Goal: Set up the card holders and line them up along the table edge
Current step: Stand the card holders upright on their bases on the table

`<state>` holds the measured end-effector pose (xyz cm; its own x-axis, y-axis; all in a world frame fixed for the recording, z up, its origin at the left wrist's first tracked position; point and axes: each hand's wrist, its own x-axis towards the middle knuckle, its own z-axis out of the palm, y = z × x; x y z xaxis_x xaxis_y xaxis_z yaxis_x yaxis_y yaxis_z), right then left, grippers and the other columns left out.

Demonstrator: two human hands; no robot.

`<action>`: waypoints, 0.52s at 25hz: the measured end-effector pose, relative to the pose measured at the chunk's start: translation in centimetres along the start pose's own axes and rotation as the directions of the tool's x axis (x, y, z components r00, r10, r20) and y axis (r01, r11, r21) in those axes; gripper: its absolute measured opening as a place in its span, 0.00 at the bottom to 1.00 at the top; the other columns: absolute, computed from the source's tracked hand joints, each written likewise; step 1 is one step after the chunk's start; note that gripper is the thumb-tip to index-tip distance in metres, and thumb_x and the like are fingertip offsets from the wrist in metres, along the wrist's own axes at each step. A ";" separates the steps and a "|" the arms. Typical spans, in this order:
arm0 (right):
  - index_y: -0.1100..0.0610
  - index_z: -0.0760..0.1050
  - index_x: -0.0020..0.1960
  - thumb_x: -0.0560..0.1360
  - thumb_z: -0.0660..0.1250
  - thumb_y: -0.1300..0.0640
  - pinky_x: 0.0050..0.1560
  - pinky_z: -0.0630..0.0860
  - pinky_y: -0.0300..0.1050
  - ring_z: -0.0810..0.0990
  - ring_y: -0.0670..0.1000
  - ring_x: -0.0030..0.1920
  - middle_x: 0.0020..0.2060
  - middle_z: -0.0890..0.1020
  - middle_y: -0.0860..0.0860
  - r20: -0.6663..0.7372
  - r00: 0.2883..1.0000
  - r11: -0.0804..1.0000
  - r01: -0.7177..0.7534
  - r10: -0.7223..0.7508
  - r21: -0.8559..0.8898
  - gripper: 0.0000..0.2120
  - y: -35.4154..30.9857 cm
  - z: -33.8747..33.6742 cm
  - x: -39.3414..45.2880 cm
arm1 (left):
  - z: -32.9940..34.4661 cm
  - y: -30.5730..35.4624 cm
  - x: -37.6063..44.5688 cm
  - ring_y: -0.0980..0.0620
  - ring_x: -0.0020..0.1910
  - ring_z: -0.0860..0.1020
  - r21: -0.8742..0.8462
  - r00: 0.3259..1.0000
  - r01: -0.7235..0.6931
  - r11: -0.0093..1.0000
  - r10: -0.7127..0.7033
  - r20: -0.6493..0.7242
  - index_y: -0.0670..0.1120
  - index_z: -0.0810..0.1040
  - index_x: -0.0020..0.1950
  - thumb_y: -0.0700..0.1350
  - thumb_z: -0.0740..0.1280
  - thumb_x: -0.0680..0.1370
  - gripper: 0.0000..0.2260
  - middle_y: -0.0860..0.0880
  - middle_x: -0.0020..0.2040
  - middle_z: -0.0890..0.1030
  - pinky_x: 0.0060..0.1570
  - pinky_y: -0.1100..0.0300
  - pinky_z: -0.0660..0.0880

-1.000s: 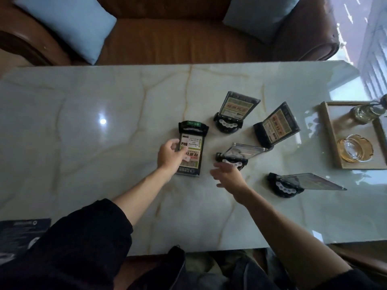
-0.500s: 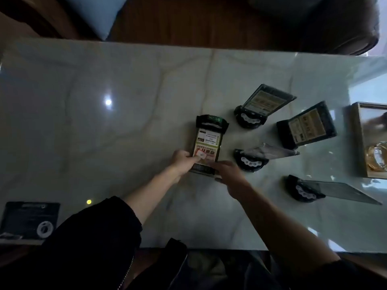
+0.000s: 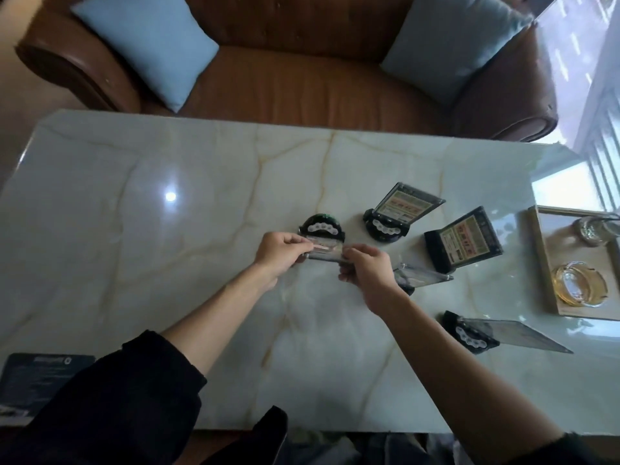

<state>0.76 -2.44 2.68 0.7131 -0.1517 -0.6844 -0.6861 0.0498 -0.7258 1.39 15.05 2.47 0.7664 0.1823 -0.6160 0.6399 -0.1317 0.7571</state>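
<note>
While both hands pinch its clear panel, the held card holder point(image 3: 322, 241) sits at the middle of the marble table point(image 3: 134, 229), its round black base point(image 3: 321, 227) on the far side and the panel tipped toward the person. Left hand point(image 3: 278, 251) is closed on the panel's left end, thumb and fingers together on it; right hand point(image 3: 367, 265) is clamped on the right end.

At two o'clock from it an upright card holder point(image 3: 401, 213) stands on its base with a printed card showing. At three o'clock a dark-framed card holder point(image 3: 464, 239) leans back, its card face up. Just behind the right hand a tipped-over card holder point(image 3: 422, 278) lies with its panel pointing right, its base partly hidden by the wrist. At four o'clock, nearer the front edge, a fallen card holder point(image 3: 486, 333) lies flat, panel stretched rightward.

Further out at three o'clock a wooden tray point(image 3: 545, 263) at the table's right end holds an amber glass ashtray point(image 3: 580, 283) and, behind it, a clear glass piece point(image 3: 593, 226) cut off by the frame.

At eight o'clock a dark leaflet point(image 3: 37, 370) lies on the front left corner. Beyond the far edge stands a brown leather sofa point(image 3: 302, 72) with two blue cushions point(image 3: 144, 45).

The table's left half and the strip along its near edge are bare
</note>
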 end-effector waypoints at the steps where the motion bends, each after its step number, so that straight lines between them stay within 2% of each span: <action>1: 0.62 0.78 0.40 0.75 0.66 0.66 0.29 0.77 0.45 0.74 0.53 0.26 0.29 0.77 0.58 0.013 1.000 1.000 0.013 -0.013 0.002 0.06 -1.0 0.0 -0.1 | -0.1 0.8 -0.1 0.54 0.27 0.75 -0.013 1.000 -0.002 1.000 0.001 -0.011 0.43 0.84 0.38 0.41 0.74 0.73 0.04 0.45 0.31 0.80 0.27 0.66 0.70; 5: 0.61 0.76 0.38 0.77 0.65 0.62 0.30 0.78 0.45 0.74 0.52 0.23 0.29 0.75 0.58 0.057 0.998 1.000 -0.017 0.017 0.007 0.09 -3.5 0.3 -0.4 | -0.3 2.4 0.0 0.53 0.25 0.77 -0.070 0.999 0.016 0.997 -0.019 -0.047 0.35 0.84 0.46 0.43 0.70 0.75 0.11 0.42 0.32 0.80 0.27 0.64 0.72; 7: 0.61 0.75 0.40 0.79 0.63 0.57 0.34 0.81 0.50 0.76 0.53 0.26 0.30 0.76 0.58 0.066 0.997 0.999 -0.037 0.035 0.027 0.11 -4.0 0.6 -0.4 | -0.4 2.6 0.1 0.51 0.26 0.76 -0.080 0.999 0.009 0.997 -0.013 -0.049 0.37 0.84 0.45 0.45 0.69 0.76 0.11 0.42 0.32 0.80 0.28 0.63 0.73; 10: 0.60 0.75 0.44 0.82 0.60 0.51 0.44 0.82 0.54 0.80 0.56 0.35 0.35 0.78 0.59 0.076 0.996 0.998 -0.048 0.045 0.039 0.15 -4.4 0.9 -0.6 | -0.4 3.0 0.2 0.49 0.29 0.77 -0.093 0.999 -0.007 0.996 0.002 -0.053 0.44 0.83 0.41 0.49 0.66 0.78 0.12 0.44 0.33 0.80 0.30 0.61 0.73; 13: 0.59 0.75 0.46 0.82 0.59 0.48 0.46 0.82 0.53 0.81 0.56 0.38 0.40 0.79 0.59 0.086 0.995 0.999 -0.049 0.049 0.004 0.16 -4.6 0.8 -0.8 | -0.4 3.2 0.1 0.47 0.32 0.81 -0.100 1.000 0.006 0.995 -0.008 -0.025 0.41 0.83 0.46 0.52 0.66 0.79 0.15 0.44 0.36 0.81 0.35 0.56 0.77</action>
<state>3.50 -1.72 6.52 0.6885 -0.0637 -0.7224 -0.7198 0.0617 -0.6914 3.54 15.04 4.94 0.7594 0.2080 -0.6165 0.6353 -0.0324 0.7716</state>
